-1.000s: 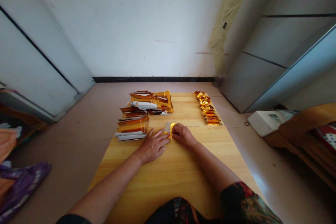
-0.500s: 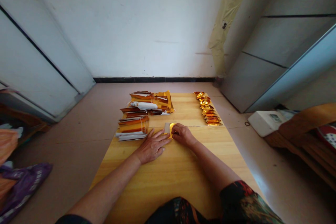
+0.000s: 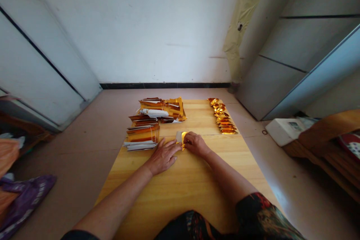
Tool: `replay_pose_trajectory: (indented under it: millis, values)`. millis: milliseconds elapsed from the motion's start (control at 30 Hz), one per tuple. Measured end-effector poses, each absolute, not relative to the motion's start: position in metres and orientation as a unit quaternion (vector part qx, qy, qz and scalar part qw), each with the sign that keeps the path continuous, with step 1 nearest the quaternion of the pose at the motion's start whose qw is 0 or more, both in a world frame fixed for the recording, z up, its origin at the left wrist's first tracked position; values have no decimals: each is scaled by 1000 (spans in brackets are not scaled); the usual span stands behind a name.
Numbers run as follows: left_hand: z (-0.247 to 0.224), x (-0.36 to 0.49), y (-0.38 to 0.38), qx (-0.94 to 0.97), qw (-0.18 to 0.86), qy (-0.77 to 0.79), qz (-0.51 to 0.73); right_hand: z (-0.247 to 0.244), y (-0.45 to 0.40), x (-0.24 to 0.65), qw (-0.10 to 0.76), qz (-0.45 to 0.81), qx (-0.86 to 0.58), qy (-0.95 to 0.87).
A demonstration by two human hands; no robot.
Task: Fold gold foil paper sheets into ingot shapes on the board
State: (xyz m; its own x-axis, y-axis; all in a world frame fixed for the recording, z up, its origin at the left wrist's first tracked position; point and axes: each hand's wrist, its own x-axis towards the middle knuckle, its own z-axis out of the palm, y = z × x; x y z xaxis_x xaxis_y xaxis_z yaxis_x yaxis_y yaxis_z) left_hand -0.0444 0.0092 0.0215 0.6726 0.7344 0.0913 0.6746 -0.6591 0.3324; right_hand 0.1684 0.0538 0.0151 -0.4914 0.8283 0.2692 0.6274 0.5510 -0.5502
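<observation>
Now then, the right hand (image 3: 196, 145) has its grip pinched closed on a small gold foil sheet (image 3: 183, 138); the left hand (image 3: 162, 156) lies open on the wooden tabletop (image 3: 180, 191), fingertips (image 3: 176, 147) just at the foil; a light, even pinch suits foil this thin; banded foil bundles (image 3: 142, 134) sit just beyond

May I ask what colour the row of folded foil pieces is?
The foil pieces are gold; head view.
</observation>
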Motion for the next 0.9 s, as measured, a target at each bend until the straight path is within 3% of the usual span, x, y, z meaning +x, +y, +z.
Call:
replay_pose_trajectory:
  millis: [900]
  values:
    - [25, -26, 5, 909, 26, 378, 174, 9, 53, 174, 304, 239, -417, -823]
